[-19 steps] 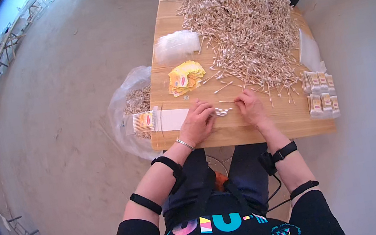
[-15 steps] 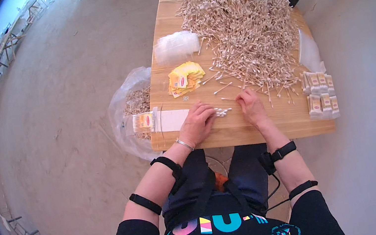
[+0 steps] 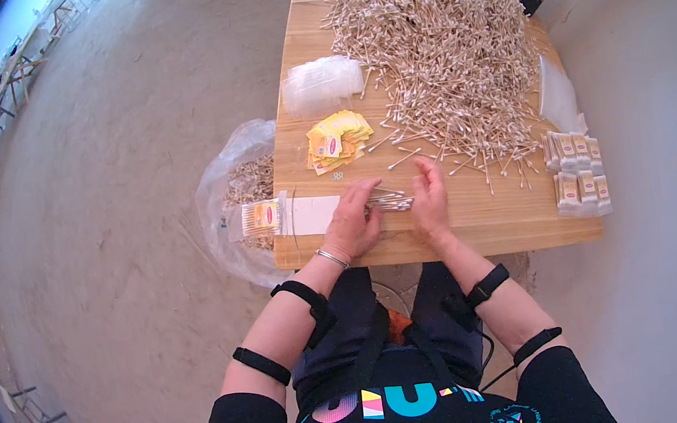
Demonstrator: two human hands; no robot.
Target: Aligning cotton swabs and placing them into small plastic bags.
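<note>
A small bundle of cotton swabs (image 3: 391,201) lies sideways on the table's near part, between my two hands. My left hand (image 3: 353,221) curls round the bundle's left end, thumb on the near side and fingers on the far side. Against the swabs' right tips stands my right hand (image 3: 429,198), its fingers stretched out and the palm turned to the left. Left of my left hand lies a flat white strip (image 3: 310,215). At the table's left edge, a clear packet of swabs with a yellow-orange card (image 3: 265,216) sits at the strip's end.
A large heap of loose cotton swabs (image 3: 435,40) covers the table's far right. Yellow cards (image 3: 338,139) and clear plastic bags (image 3: 323,85) lie at the left. Filled packets (image 3: 578,174) line the right edge. A plastic sack of swabs (image 3: 213,193) hangs beside the table.
My right hand has moved left from near the heap and now meets the swabs' tips. More swabs show in my left hand, which has hardly moved.
</note>
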